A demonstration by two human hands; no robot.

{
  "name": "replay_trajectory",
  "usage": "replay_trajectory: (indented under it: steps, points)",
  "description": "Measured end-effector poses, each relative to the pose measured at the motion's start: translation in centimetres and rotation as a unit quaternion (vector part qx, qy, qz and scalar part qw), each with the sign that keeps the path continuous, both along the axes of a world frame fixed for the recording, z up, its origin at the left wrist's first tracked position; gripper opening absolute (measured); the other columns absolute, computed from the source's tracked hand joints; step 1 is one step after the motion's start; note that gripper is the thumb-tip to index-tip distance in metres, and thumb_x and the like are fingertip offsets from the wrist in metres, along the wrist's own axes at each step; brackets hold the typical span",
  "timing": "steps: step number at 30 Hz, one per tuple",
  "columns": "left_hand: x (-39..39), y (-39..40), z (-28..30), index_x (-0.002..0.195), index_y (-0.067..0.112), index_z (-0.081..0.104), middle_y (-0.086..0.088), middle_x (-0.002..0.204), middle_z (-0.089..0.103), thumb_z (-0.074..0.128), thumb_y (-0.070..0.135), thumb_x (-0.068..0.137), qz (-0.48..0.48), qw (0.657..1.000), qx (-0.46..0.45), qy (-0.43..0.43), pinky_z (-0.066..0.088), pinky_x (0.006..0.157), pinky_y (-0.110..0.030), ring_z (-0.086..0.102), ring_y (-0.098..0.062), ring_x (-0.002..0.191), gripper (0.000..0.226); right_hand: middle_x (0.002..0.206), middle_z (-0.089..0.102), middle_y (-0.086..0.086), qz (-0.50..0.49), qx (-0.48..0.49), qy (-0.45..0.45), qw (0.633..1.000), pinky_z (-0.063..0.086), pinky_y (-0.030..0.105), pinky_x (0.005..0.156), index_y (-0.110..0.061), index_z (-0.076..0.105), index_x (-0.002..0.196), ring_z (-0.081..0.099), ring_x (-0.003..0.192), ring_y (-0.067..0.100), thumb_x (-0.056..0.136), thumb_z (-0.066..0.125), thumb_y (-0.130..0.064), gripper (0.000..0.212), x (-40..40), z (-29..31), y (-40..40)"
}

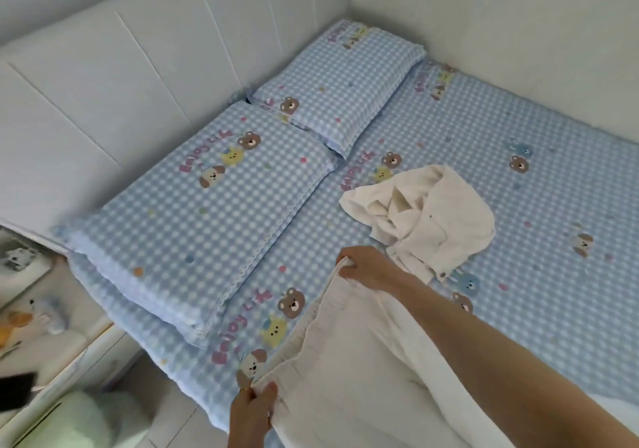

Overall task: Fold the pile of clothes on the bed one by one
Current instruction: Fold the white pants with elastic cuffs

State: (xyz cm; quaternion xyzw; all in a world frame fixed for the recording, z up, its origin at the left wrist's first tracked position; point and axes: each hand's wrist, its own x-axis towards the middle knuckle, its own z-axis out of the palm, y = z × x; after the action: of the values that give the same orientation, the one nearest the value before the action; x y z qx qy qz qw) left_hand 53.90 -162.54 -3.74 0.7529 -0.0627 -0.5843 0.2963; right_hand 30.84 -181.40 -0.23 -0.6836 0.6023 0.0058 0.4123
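A cream garment with a gathered elastic waistband (345, 361) lies stretched over the near side of the bed (484, 157). My left hand (254, 409) pinches one end of the waistband at the bed's near edge. My right hand (366, 266) grips the other end, farther onto the bed. Beyond my right hand lies a crumpled cream pile of clothes (428, 219), apart from the garment I hold.
Two blue checked pillows (193, 226) (339, 88) lie along the white padded headboard (121, 77) on the left. A white wall (501, 15) borders the far side. A bedside unit with small items (38, 326) stands at lower left.
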Motion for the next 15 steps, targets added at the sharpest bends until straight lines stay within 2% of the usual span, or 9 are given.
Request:
replay_trajectory:
  steps: [1, 3, 6, 9, 11, 13, 15]
  points:
    - [1.8, -0.9, -2.1, 0.129, 0.004, 0.052, -0.015, 0.112, 0.06, 0.057, -0.007, 0.087, 0.001, 1.0, 0.01, -0.009, 0.05, 0.08, -0.043, 0.056, -0.032, 0.095, 0.044, 0.107, 0.065, 0.007, 0.007, 0.006, 0.001, 1.0, 0.044, 0.032, 0.076, -0.014, 0.062, 0.102, 0.06, 0.099, 0.024, 0.088, 0.058, -0.019, 0.016, 2.5, -2.7, -1.7]
    - [5.4, -2.5, -6.2, 0.12, -0.004, 0.057, -0.018, 0.103, 0.063, 0.058, -0.007, 0.086, -0.017, 0.999, 0.016, -0.038, 0.051, 0.083, -0.047, 0.058, -0.033, 0.093, 0.034, 0.112, 0.064, 0.006, 0.011, 0.015, 0.0, 1.0, 0.042, 0.03, 0.075, -0.014, 0.062, 0.106, 0.057, 0.104, 0.024, 0.087, 0.058, -0.019, 0.02, 7.2, -8.0, -4.5]
    - [9.3, -4.6, -10.8, 0.118, -0.001, 0.057, -0.019, 0.105, 0.063, 0.06, -0.004, 0.086, -0.015, 0.997, 0.024, -0.078, 0.049, 0.091, -0.053, 0.059, -0.036, 0.1, 0.033, 0.115, 0.063, 0.007, 0.023, 0.016, 0.007, 1.0, 0.042, 0.033, 0.081, -0.014, 0.061, 0.107, 0.056, 0.109, 0.026, 0.087, 0.057, -0.018, 0.021, 12.3, -15.2, -7.9]
    - [12.3, -6.1, -14.3, 0.105, 0.001, 0.063, -0.009, 0.083, 0.065, 0.06, -0.001, 0.085, -0.035, 0.99, 0.013, -0.136, 0.05, 0.081, -0.047, 0.059, -0.03, 0.084, 0.019, 0.123, 0.061, 0.006, 0.034, 0.005, 0.034, 0.999, 0.041, 0.034, 0.088, -0.016, 0.058, 0.116, 0.053, 0.116, 0.026, 0.089, 0.056, -0.021, 0.028, 16.1, -20.6, -9.9]
    - [13.5, -6.4, -15.9, 0.099, 0.002, 0.063, -0.007, 0.076, 0.063, 0.062, 0.0, 0.085, -0.083, 0.981, 0.017, -0.177, 0.047, 0.073, -0.04, 0.06, -0.032, 0.082, 0.014, 0.123, 0.06, 0.002, 0.017, -0.03, 0.054, 0.998, 0.038, 0.038, 0.093, -0.018, 0.056, 0.12, 0.053, 0.116, 0.025, 0.091, 0.056, -0.022, 0.03, 17.8, -23.2, -9.8]
    - [13.6, -6.5, -17.0, 0.107, 0.001, 0.061, -0.015, 0.085, 0.065, 0.064, 0.001, 0.083, -0.147, 0.965, 0.039, -0.211, 0.043, 0.074, -0.037, 0.059, -0.034, 0.088, 0.024, 0.124, 0.059, 0.001, -0.024, -0.102, 0.073, 0.992, 0.034, 0.039, 0.095, -0.019, 0.053, 0.122, 0.051, 0.116, 0.024, 0.09, 0.056, -0.026, 0.032, 17.7, -24.6, -7.9]
    - [12.6, -6.4, -17.5, 0.119, -0.004, 0.056, -0.027, 0.109, 0.061, 0.069, -0.003, 0.077, -0.21, 0.925, 0.072, -0.309, 0.042, 0.089, -0.046, 0.054, -0.041, 0.104, 0.044, 0.133, 0.054, 0.002, -0.052, -0.156, 0.079, 0.983, 0.032, 0.04, 0.101, -0.017, 0.049, 0.131, 0.048, 0.122, 0.024, 0.087, 0.061, -0.032, 0.048, 16.3, -24.6, -4.3]
